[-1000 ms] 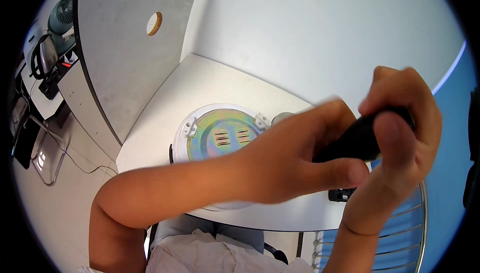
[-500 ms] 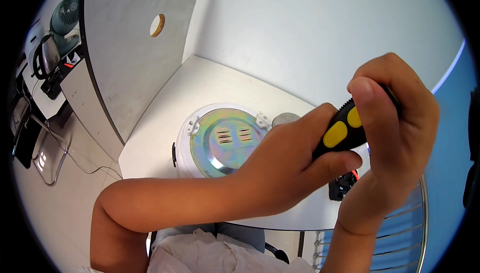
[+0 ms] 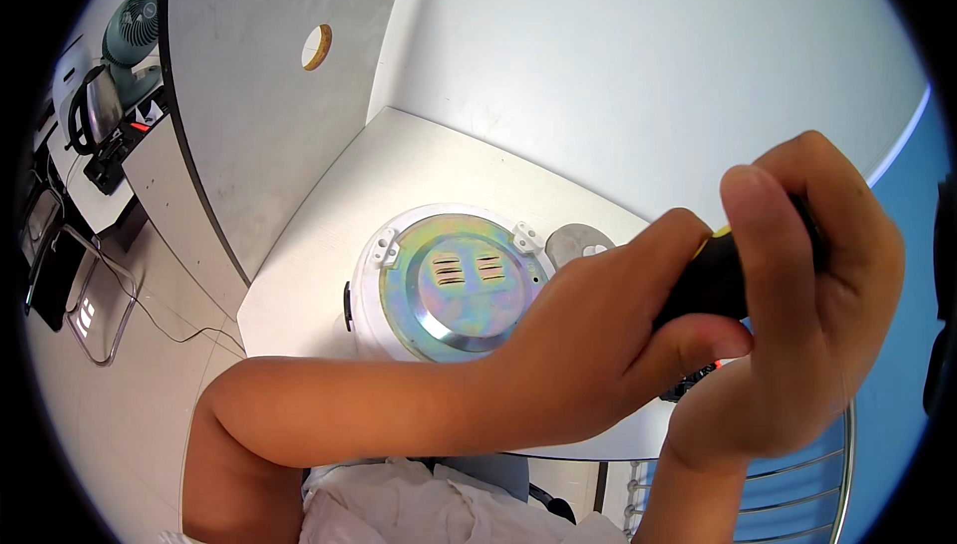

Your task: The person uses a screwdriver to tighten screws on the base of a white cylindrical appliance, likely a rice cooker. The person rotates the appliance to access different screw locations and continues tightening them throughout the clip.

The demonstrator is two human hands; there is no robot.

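Both hands are raised above the right side of the table, closed around a black tool handle with yellow inlays (image 3: 710,285), shaped like a screwdriver's. My left hand (image 3: 608,335) reaches across from the left and grips the near end. Around the other end curl the fingers of my right hand (image 3: 822,285), its thumb along the side. The tool's tip is out of sight behind the hands. Below and left of them sits a round white appliance (image 3: 366,295), its shiny metal bottom plate (image 3: 469,290) facing up. My left forearm covers its near edge.
On the white table (image 3: 309,265), a grey metal disc (image 3: 568,245) with small white pieces lies beside the appliance. A black item (image 3: 688,384) is partly hidden under my hands. Grey (image 3: 269,95) and white panels (image 3: 648,75) border the table. A kettle (image 3: 100,105) and fan (image 3: 133,30) stand far left.
The handle has turned in my hands, so the large yellow inlays that faced up are now mostly hidden. Both hands have shifted slightly right, and more of the metal disc shows.
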